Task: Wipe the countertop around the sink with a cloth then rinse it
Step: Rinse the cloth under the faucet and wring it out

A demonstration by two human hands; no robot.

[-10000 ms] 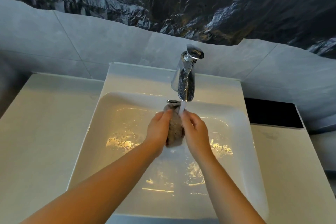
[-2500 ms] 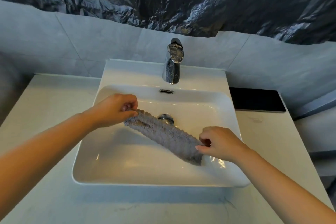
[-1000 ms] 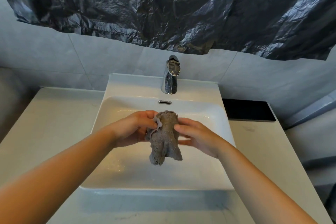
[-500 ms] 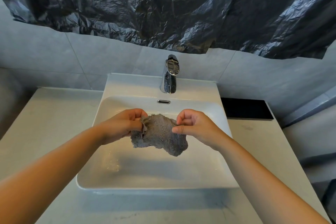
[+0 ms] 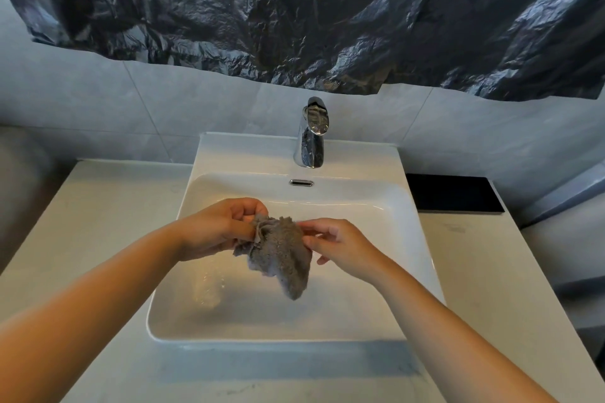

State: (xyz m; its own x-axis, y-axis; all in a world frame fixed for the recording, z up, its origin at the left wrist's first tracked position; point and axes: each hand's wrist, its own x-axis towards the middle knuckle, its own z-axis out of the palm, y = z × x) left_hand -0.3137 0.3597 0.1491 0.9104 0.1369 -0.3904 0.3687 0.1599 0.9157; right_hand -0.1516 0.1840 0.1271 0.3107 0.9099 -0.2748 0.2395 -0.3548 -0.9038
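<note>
Pinching cloth (image 5: pixel 281 252) between them, left grip (image 5: pixel 216 232) and right grip (image 5: pixel 340 245) each hold an edge; sink (image 5: pixel 393 222) below, tap (image 5: pixel 311 137) beyond.

A single wide-angle camera, worn on the head, supplies the only view. It is positioned in front of and above the faucet (image 5: pixel 311 137), facing forward and down toward it. The faucet lies on the vertical centre line, above mid-frame. Range is close: the sink (image 5: pixel 406 239) fills the middle of the frame below the faucet. The countertop (image 5: pixel 98 222) extends to both sides of the faucet. The plastic sheet (image 5: pixel 294 10) spans the top edge above it.
</note>
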